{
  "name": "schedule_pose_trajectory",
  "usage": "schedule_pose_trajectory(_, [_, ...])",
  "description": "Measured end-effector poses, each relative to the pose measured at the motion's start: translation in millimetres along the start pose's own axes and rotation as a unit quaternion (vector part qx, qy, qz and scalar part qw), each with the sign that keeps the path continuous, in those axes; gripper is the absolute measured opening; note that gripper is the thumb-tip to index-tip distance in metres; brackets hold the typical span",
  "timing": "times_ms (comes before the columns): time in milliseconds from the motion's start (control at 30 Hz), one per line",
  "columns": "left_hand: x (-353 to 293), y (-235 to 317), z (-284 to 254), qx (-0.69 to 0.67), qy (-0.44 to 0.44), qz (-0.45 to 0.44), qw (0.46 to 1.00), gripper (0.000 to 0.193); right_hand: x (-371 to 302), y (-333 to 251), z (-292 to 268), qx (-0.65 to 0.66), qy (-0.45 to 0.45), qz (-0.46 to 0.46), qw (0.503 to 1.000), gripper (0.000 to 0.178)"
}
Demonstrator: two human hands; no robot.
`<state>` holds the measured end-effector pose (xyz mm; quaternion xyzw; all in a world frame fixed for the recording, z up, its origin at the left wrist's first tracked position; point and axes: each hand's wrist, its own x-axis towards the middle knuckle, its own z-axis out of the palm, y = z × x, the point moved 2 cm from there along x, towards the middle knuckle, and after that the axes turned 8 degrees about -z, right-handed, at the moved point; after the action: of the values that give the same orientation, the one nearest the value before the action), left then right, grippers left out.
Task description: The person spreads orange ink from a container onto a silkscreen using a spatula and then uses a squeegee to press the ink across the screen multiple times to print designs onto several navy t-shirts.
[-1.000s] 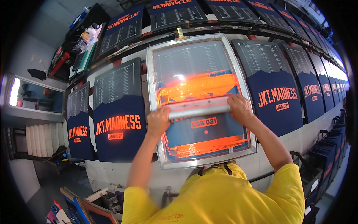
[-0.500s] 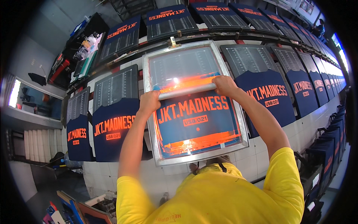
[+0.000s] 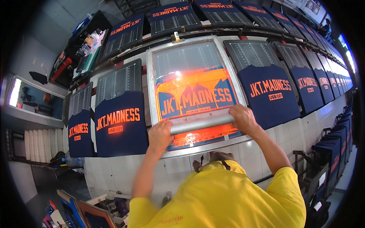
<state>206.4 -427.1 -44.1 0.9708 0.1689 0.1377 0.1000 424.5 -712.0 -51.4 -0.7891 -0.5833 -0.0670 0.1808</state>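
Note:
My left hand (image 3: pixel 159 136) and my right hand (image 3: pixel 244 118) are closed around the two ends of a squeegee (image 3: pixel 201 121) with a thick grey handle. It lies across a silver-framed printing screen (image 3: pixel 232 70), in its lower half. Bright orange ink (image 3: pixel 194 76) forms a band in the upper part of the mesh, with streaks running down over the lettering. More orange shows below the squeegee. The screen lies flat over a board, and a blue shirt shows through the mesh. The squeegee hides the lower part of the design.
Navy shirts with orange print lie on boards to the left (image 3: pixel 121 142) and right (image 3: pixel 270 108). A metal clamp (image 3: pixel 176 37) meets the screen's far edge. Cups (image 3: pixel 91 40) crowd a back-left surface. Frames (image 3: pixel 76 209) lean at lower left. Another person (image 3: pixel 326 27) is far right.
Both hands have drawn the squeegee toward me, from the screen's middle to its lower part. Orange ink now streaks over the lettering behind it.

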Motion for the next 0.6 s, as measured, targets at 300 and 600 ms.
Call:
schedule_pose_trajectory(300, [-72, 21, 18, 0.003, 0.053, 0.028, 0.998, 0.026, -59, -48, 4, -0.016, 0.010, 0.014, 1.000, 0.028])
schedule_pose_trajectory(600, [-81, 20, 7, 0.008, 0.042, 0.036, 0.998, 0.027, -59, -57, -9, -0.017, 0.000, 0.012, 1.000, 0.030])
